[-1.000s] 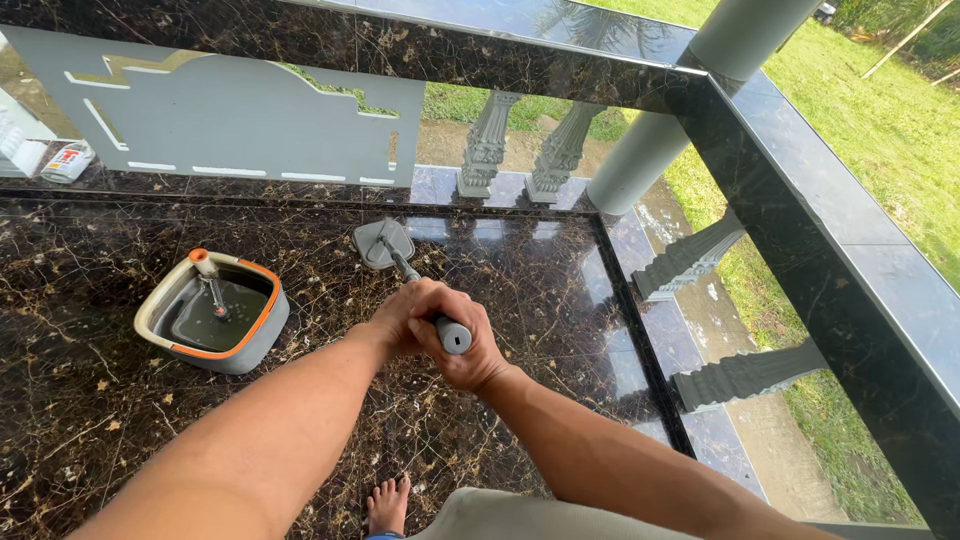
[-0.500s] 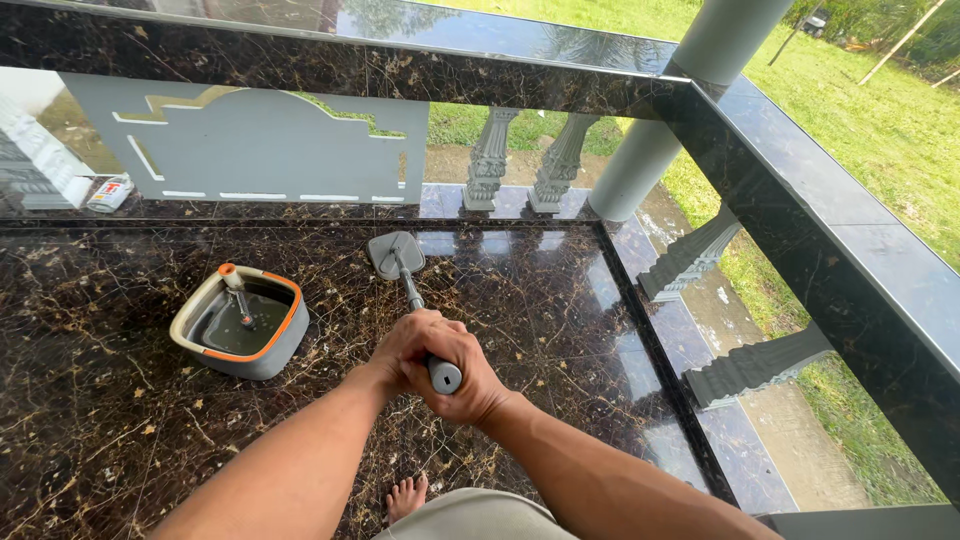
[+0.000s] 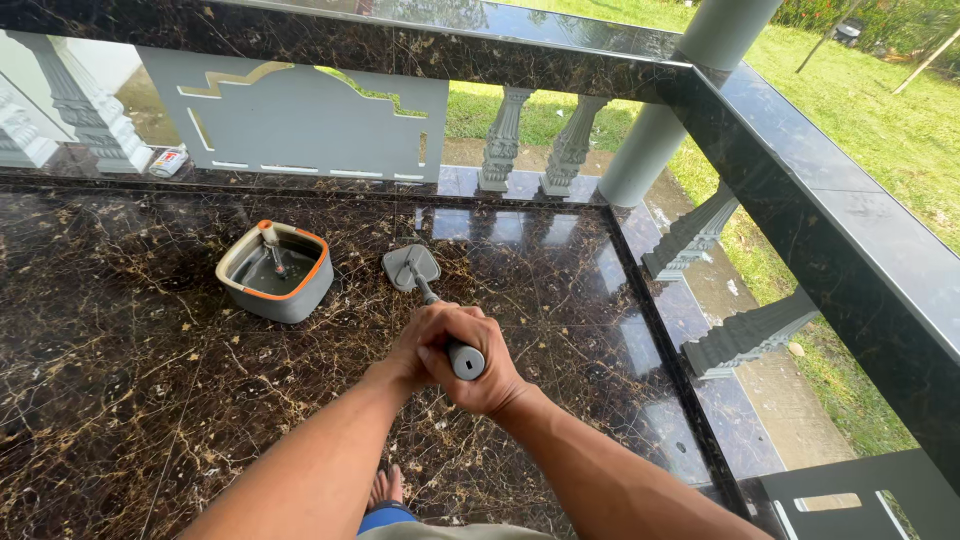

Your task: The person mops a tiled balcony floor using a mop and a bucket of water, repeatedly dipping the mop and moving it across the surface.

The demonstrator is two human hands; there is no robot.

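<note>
Both of my hands grip the top of a grey mop handle (image 3: 465,358). My left hand (image 3: 425,345) wraps the shaft on the left, and my right hand (image 3: 490,375) clasps it from the right, just below the handle's end. The shaft runs down to a flat grey mop head (image 3: 410,267) resting on the dark brown marble floor (image 3: 130,370). A grey bucket with an orange rim (image 3: 275,272) holds dark water and stands just left of the mop head.
A dark marble railing (image 3: 800,170) on pale balusters (image 3: 505,140) borders the balcony at the far side and right. A grey column (image 3: 660,110) rises at the corner. A small can (image 3: 168,160) lies by the far railing. My bare foot (image 3: 385,487) shows below.
The view has shifted, so the bucket and mop head sit further right in the frame. Both hands keep their grip on the handle.
</note>
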